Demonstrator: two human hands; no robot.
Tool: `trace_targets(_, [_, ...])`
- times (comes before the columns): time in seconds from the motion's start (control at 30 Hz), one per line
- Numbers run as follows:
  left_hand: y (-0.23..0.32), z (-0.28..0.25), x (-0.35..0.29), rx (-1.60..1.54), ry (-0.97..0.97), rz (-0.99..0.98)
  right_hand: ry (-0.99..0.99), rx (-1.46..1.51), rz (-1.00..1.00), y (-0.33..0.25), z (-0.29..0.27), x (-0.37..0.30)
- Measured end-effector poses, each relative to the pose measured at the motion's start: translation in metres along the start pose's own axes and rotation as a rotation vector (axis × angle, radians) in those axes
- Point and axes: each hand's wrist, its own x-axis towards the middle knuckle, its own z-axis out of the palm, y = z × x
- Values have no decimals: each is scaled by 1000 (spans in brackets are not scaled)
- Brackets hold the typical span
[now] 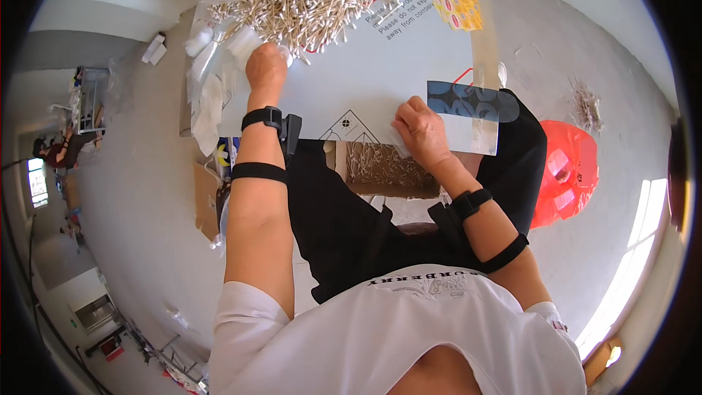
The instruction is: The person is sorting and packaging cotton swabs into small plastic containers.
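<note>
The left hand is curled at the near edge of a large heap of white-tipped cotton swabs with pale sticks; the right hand is bent inward at the near edge of a flat pale-grey board. What either pinches, I cannot tell. More swabs lie in an open brown cardboard box below, perhaps already handled; judging by the loose heap, much remains.

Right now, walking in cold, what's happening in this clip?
A seated person works at a flat light-grey board. The bare left hand is at the near edge of a large heap of white-tipped cotton swabs; the bare right hand is curled at the board's near edge. What either holds isn't clear. Below sits an open brown cardboard box.
</note>
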Motion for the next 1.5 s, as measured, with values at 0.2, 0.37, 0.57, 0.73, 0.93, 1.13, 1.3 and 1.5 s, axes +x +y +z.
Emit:
trace_targets(0.2, [41, -34, -48, -262, 118, -52, 216, 471, 254, 12, -5, 8])
trace_targets(0.37, [109, -21, -130, -1051, -592, -134, 253, 687, 400, 11, -26, 4])
trace_targets(0.57, [166, -7, -173, -1226, -338, -223, 323, 777, 443, 8, -45, -1])
trace_targets(0.73, [188, -27, -181, -1098, -249, 79, 364, 1022, 624, 1, -61, -8])
trace_targets(0.93, [206, -36, -188, -732, -159, 399, 221, 1360, 704, -5, -70, -20])
trace_targets(1.13, [194, -32, -190, -795, -57, 310, 254, 1545, 770, -17, -71, -29])
trace_targets(1.3, [193, -30, -188, -982, -181, 136, 190, 1459, 678, -5, -65, -40])
trace_targets(1.5, [199, -30, -192, -1117, -323, -18, 180, 1332, 668, -9, -70, -41])
